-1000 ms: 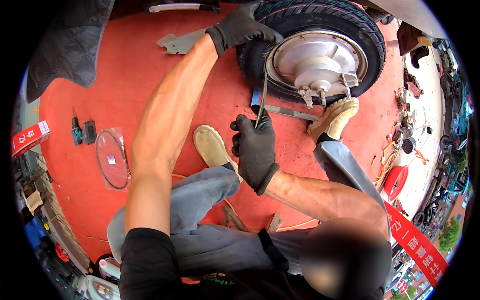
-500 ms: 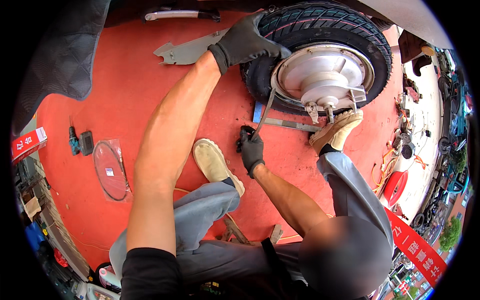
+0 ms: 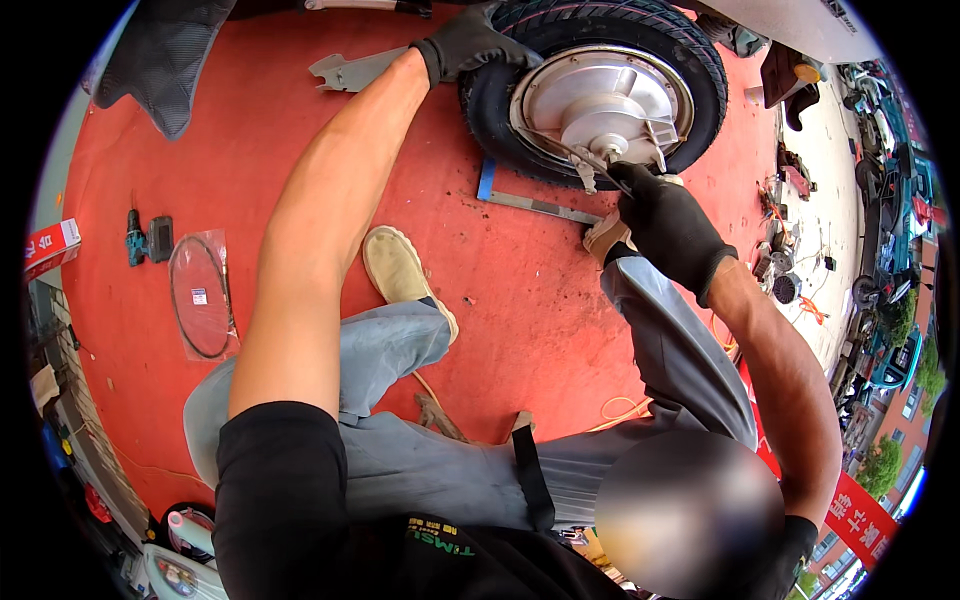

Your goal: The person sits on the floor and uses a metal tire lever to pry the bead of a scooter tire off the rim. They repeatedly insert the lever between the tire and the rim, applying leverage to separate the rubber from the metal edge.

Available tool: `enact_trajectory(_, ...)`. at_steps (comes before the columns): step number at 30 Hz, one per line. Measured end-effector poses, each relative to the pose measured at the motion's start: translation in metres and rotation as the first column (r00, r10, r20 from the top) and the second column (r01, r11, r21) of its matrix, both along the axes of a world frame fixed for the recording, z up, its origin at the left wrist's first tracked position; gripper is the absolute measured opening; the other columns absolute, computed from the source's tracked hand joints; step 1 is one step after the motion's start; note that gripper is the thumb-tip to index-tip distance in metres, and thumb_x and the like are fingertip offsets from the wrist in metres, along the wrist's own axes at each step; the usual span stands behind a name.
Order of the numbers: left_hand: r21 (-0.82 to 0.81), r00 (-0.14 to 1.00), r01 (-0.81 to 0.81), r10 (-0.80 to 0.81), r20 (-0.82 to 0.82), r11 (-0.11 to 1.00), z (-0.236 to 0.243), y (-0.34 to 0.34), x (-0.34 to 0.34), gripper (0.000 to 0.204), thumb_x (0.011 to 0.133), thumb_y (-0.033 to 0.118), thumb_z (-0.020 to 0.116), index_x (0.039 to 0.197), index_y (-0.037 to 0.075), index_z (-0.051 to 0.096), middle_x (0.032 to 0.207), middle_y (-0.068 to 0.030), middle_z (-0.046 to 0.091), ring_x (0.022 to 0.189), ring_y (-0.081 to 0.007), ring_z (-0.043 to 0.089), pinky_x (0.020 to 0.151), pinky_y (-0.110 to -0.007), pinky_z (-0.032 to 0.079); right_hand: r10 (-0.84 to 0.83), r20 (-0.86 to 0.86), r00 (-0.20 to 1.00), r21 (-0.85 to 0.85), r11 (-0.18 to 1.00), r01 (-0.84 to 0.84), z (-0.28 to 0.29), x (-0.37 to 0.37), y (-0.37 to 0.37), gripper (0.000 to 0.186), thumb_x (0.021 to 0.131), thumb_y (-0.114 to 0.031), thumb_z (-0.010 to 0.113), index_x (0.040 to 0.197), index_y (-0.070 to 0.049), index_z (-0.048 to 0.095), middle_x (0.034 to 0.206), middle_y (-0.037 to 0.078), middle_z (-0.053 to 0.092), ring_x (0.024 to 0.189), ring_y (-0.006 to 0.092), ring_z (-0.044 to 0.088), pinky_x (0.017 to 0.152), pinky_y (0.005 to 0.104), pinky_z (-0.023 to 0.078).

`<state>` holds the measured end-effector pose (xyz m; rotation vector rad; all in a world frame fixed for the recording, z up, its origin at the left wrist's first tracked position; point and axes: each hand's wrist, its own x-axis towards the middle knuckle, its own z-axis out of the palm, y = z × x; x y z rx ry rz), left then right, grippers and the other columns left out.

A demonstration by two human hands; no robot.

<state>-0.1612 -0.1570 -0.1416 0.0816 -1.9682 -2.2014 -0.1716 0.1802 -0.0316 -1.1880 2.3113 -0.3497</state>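
A scooter wheel with a black tyre (image 3: 488, 122) and a silver hub (image 3: 590, 90) leans tilted at the top of the head view. My left hand (image 3: 472, 45), in a dark glove, grips the tyre at its left side, fingers curled over the sidewall. My right hand (image 3: 668, 218), also gloved, is closed round a thin metal tyre lever (image 3: 562, 144). The lever's far end meets the left edge of the rim, and its shaft slants across the hub's lower face towards the axle. Its gripped end is hidden in my fist.
Under the wheel lies a flat metal bar (image 3: 540, 208) with a blue end. A grey panel (image 3: 365, 72) is beside my left forearm. On the red floor at left are a cordless drill (image 3: 137, 240) and a bagged cable (image 3: 200, 295). My shoe (image 3: 393, 265) stands between my arms.
My right hand has swung up and to the right with the tyre lever, from low by the floor to just below the axle. My left hand stays on the tyre. The view has shifted slightly.
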Motion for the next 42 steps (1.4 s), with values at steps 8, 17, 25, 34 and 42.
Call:
enact_trajectory(8,-0.164,0.997,-0.05,0.041,-0.059,0.985,0.003,0.004,-0.003,0.103,0.066,0.01,0.095,0.151,-0.009,0.04,0.136,-0.0188,0.064,0.122,-0.0244,0.063,0.102,-0.039,0.055,0.485,-0.422,0.765,0.577,0.795,-0.186,0.046,0.013,-0.113,0.015,0.088,-0.016,0.066,0.092,-0.007,0.078,0.089,0.019,0.075,0.085,0.0367,0.074,0.076,0.0435,0.059)
enact_trajectory(17,0.01,0.999,-0.009,0.008,0.043,1.0,-0.037,-0.014,-0.008,0.131,0.065,0.01,0.095,0.161,-0.009,0.008,0.139,-0.0211,0.062,0.127,-0.0253,0.061,0.104,-0.037,0.053,0.697,-0.323,0.64,0.679,0.642,-0.356,0.032,-0.029,-0.174,0.022,0.091,-0.024,0.067,0.099,-0.007,0.079,0.096,0.017,0.076,0.093,0.0285,0.074,0.083,0.039,0.058)
enact_trajectory(25,-0.047,0.998,-0.047,0.049,0.044,0.998,-0.025,-0.011,-0.004,0.139,0.058,0.019,0.102,0.159,-0.012,0.013,0.147,-0.0229,0.054,0.131,-0.0262,0.057,0.107,-0.037,0.051,0.755,-0.094,0.649,0.796,0.449,-0.406,0.012,-0.063,-0.203,0.03,0.094,-0.032,0.067,0.107,-0.008,0.08,0.105,0.015,0.076,0.105,0.0225,0.072,0.092,0.0374,0.056)
enact_trajectory(34,0.145,0.998,0.045,-0.04,-0.041,0.988,-0.023,-0.016,0.004,0.119,0.061,0.013,0.1,0.154,-0.007,0.03,0.139,-0.0176,0.062,0.125,-0.023,0.061,0.108,-0.037,0.051,0.933,-0.024,0.358,0.797,0.234,-0.557,0.001,-0.018,-0.178,0.02,0.089,-0.023,0.069,0.095,-0.006,0.078,0.092,0.017,0.075,0.09,0.0291,0.074,0.078,0.0386,0.058)
enact_trajectory(42,0.149,0.978,0.113,-0.084,-0.188,0.982,-0.027,0.002,-0.013,0.112,0.066,0.006,0.096,0.156,-0.006,0.03,0.141,-0.0165,0.06,0.125,-0.0218,0.061,0.107,-0.038,0.052,0.858,-0.37,0.357,0.693,0.511,-0.509,-0.163,0.004,-0.012,0.009,0.087,-0.014,0.067,0.093,-0.009,0.072,0.086,0.008,0.07,0.079,0.0266,0.069,0.061,0.0385,0.053)
